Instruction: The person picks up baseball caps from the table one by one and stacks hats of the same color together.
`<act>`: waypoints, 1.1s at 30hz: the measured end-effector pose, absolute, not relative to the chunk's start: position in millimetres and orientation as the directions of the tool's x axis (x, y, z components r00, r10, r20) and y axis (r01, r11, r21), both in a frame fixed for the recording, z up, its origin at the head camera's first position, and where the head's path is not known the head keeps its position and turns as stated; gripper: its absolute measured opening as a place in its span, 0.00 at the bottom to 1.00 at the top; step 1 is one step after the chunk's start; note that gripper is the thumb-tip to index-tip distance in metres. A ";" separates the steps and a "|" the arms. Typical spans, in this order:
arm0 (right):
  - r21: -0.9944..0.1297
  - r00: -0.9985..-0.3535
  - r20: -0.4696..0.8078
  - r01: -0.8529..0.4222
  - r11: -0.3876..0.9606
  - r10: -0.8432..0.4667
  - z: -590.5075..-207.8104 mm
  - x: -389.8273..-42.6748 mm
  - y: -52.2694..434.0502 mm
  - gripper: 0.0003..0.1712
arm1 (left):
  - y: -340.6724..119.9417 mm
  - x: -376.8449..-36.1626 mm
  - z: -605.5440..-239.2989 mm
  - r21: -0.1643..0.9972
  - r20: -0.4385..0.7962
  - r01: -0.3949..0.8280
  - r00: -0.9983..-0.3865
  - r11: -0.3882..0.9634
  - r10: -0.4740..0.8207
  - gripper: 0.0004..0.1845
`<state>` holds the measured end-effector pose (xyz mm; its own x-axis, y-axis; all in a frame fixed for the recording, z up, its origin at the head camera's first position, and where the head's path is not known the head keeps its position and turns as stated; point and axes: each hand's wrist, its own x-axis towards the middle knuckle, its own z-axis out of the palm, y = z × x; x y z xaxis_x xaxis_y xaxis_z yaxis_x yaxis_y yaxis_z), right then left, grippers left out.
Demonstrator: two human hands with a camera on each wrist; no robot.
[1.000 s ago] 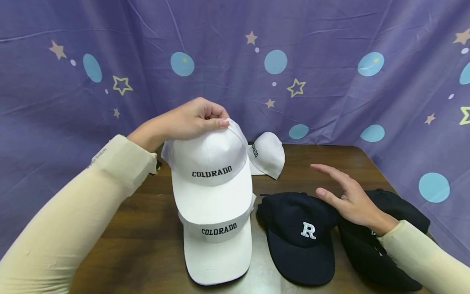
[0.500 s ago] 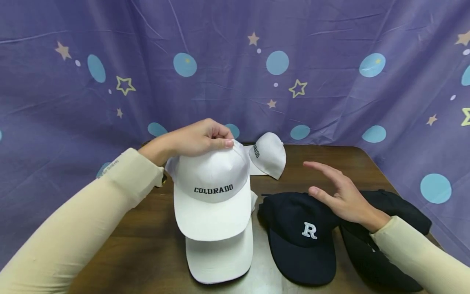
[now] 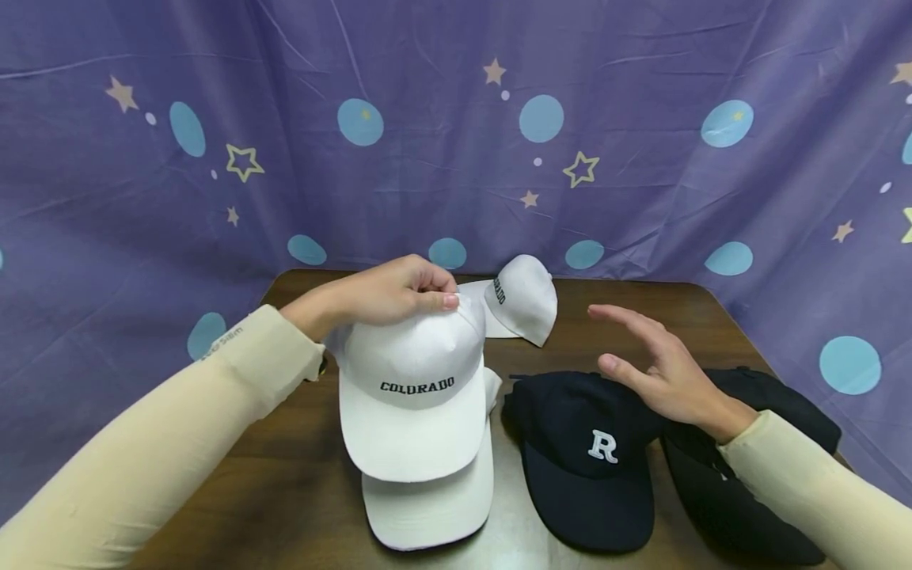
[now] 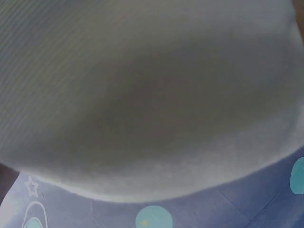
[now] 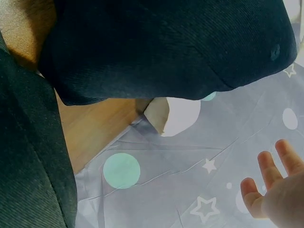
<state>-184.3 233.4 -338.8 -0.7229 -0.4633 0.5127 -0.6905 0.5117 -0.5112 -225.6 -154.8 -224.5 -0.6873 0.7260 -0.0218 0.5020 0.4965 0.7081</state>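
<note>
My left hand (image 3: 392, 291) pinches the crown of a white COLORADO baseball cap (image 3: 413, 427) between thumb and fingers. That cap sits over a second white cap (image 3: 435, 511), whose brim shows below it; the second cap's lettering is hidden. Blurred white fabric (image 4: 152, 104) fills most of the left wrist view. My right hand (image 3: 663, 368) hovers with fingers extended and thumb apart, holding nothing, above a navy cap (image 3: 584, 443) with a white R. In the right wrist view the same navy cap (image 5: 171, 52) looms large, its fingers at lower right.
Farther back on the wooden table (image 3: 620, 309) another white COLORADO cap (image 3: 523, 297) lies turned sideways. Black caps (image 3: 773, 412) stand at the right, partly covered by my right forearm. A purple curtain (image 3: 442, 158) with stars and blue dots hangs behind the table.
My left hand has lowered the white cap down onto the other white cap, covering its lettering. The right hand has shifted slightly to the left, still extended.
</note>
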 end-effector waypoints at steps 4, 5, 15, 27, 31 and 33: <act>-0.508 -0.716 0.520 -0.697 0.506 -0.465 -337.9 -185.3 233.7 0.39 | -151.8 -220.9 -225.1 0.702 -0.012 0.517 -0.679 0.490 0.734 0.11; -0.508 -0.717 0.521 -0.697 0.506 -0.464 -337.7 -185.4 233.9 0.39 | -151.0 -220.0 -225.4 0.702 -0.010 0.518 -0.679 0.489 0.734 0.11; -0.521 -0.731 0.512 -0.682 0.513 -0.452 -338.2 -185.4 234.4 0.40 | -145.6 -208.7 -230.1 0.689 -0.008 0.534 -0.671 0.490 0.742 0.11; -0.501 -0.702 0.542 -0.711 0.493 -0.461 -337.4 -185.1 235.9 0.40 | -142.1 -193.4 -229.2 0.719 -0.009 0.541 -0.620 0.436 0.784 0.11; -0.512 -0.715 0.532 -0.698 0.501 -0.454 -338.6 -184.6 236.3 0.40 | -140.5 -188.6 -228.5 0.735 -0.026 0.530 -0.601 0.422 0.799 0.10; -0.514 -0.718 0.529 -0.695 0.502 -0.452 -339.3 -184.4 236.7 0.39 | -140.0 -186.3 -227.5 0.736 -0.035 0.530 -0.592 0.421 0.805 0.10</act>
<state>-184.4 236.7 -339.3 -0.7179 -0.4523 0.5292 -0.6954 0.5020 -0.5142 -186.3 -140.0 -227.5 -0.5921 0.8051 -0.0347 0.5297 0.4213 0.7362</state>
